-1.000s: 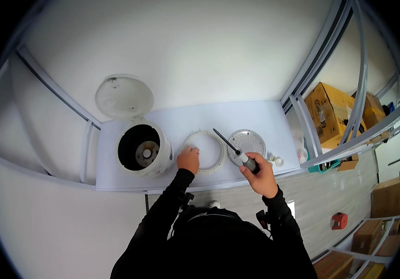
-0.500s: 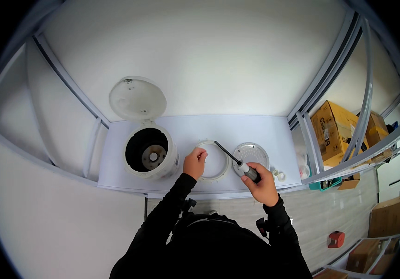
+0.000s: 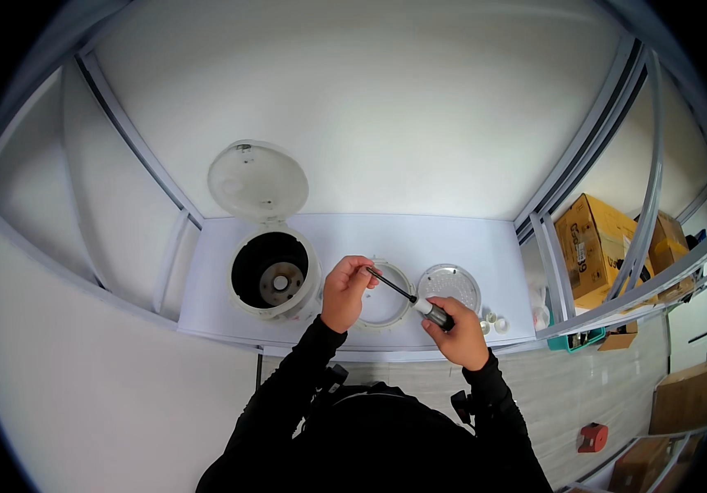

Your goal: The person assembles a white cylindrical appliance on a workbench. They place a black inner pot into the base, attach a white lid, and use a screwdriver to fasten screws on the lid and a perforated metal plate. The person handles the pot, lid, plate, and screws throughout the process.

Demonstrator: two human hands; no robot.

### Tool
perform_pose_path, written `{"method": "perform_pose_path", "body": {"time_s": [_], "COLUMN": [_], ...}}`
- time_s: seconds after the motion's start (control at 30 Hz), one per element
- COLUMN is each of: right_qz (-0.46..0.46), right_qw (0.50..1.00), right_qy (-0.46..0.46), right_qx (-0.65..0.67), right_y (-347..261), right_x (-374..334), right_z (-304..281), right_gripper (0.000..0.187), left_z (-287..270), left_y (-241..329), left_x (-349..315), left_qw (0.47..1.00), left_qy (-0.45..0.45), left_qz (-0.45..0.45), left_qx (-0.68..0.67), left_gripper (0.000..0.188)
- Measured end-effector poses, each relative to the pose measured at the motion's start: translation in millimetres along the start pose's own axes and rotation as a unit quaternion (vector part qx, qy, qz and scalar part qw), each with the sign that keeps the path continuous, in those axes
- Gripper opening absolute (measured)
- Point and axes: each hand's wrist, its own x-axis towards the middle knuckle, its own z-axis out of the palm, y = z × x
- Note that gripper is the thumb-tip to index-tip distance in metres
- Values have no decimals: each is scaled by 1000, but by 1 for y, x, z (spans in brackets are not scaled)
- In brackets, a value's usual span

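Observation:
My right hand (image 3: 460, 334) is wrapped around the grey and white handle of a screwdriver (image 3: 429, 310). Its long dark shaft points up and to the left. Fingers of my left hand (image 3: 344, 294) are pinched together at the shaft's tip; anything small between them is too tiny to make out. Below the shaft lies a white plastic ring (image 3: 381, 324), partly covered by my left hand. A white rice cooker (image 3: 311, 300) stands to the left, its lid (image 3: 259, 182) raised and a round metal plate (image 3: 281, 282) showing at the bottom of its dark inside.
Right of the ring lies a round perforated metal disc (image 3: 449, 282), partly behind my right hand. Small white round parts (image 3: 500, 325) are near the table's right end. Beyond the metal frame are cardboard boxes (image 3: 596, 251) and a teal bin (image 3: 563, 342). A red stool (image 3: 592, 438) stands on the floor.
My left hand has risen to the screwdriver's tip, where its fingertips now meet it. The screwdriver has shifted slightly left and down in view. The whole scene sits a little lower.

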Motion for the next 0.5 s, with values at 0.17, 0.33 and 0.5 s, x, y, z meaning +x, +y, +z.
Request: {"method": "perform_pose_path", "body": {"time_s": [0.17, 0.33, 0.5], "right_qz": [10, 0, -11], "right_qw": [1000, 1000, 1000], "right_qy": [-10, -19, -1], "right_qx": [11, -19, -25], "right_y": [1, -2, -2], "right_x": [0, 2, 2], "right_z": [-2, -6, -6], "right_gripper": [42, 46, 46], "left_z": [-2, -6, -10], "left_y": [2, 5, 15], "left_x": [-4, -8, -10], "left_qw": [1000, 1000, 999], "left_qy": [17, 29, -1], "left_qz": [3, -5, -24], "left_qx": [-9, 7, 45], "left_gripper": [17, 19, 21]}}
